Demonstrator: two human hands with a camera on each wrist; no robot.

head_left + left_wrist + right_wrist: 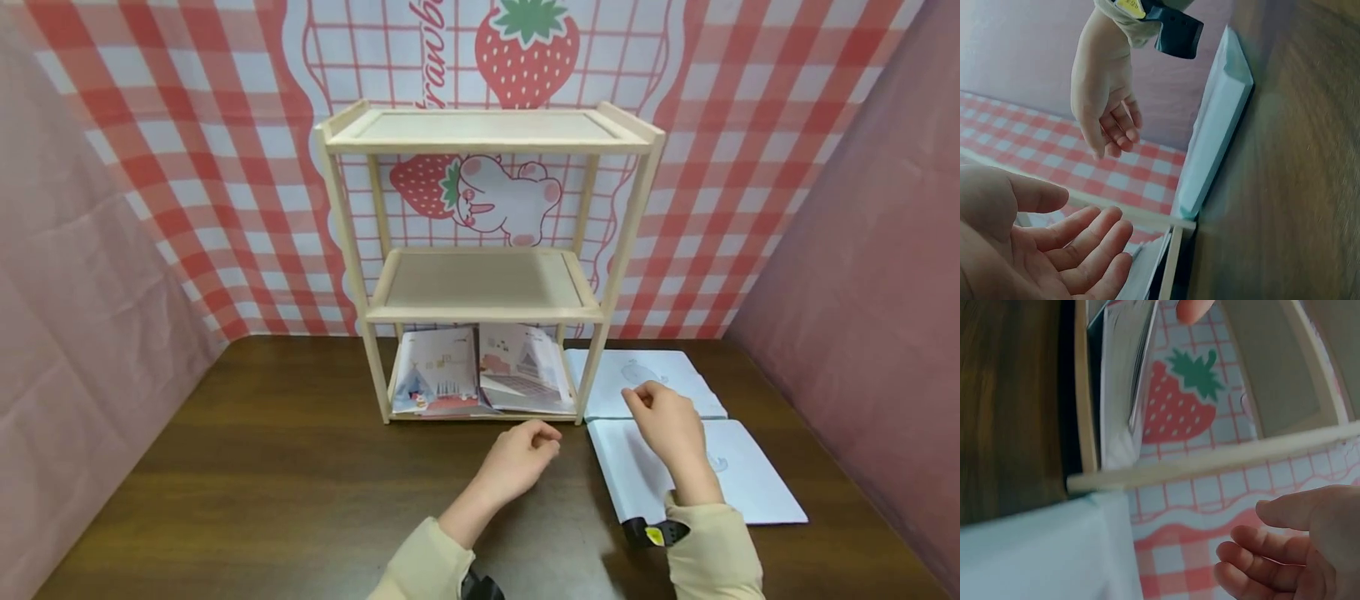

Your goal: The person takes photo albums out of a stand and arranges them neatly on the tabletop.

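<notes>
Picture book [438, 362] already sits low in rack [483, 314]; sketchbook [753, 487] doesn't (open on table [262, 467]). Left hand [517, 458], right hand [669, 421] empty, fingers loosely bent, thumbs apart.

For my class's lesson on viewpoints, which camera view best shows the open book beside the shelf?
The head view: both pages of the open book show, though the right hand hides part. The left wrist view shows it edge-on; the right wrist view, only a blurred portion at lower left.

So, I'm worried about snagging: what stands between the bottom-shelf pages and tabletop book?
In the head view, the right front post separates the pages from the book.
</notes>
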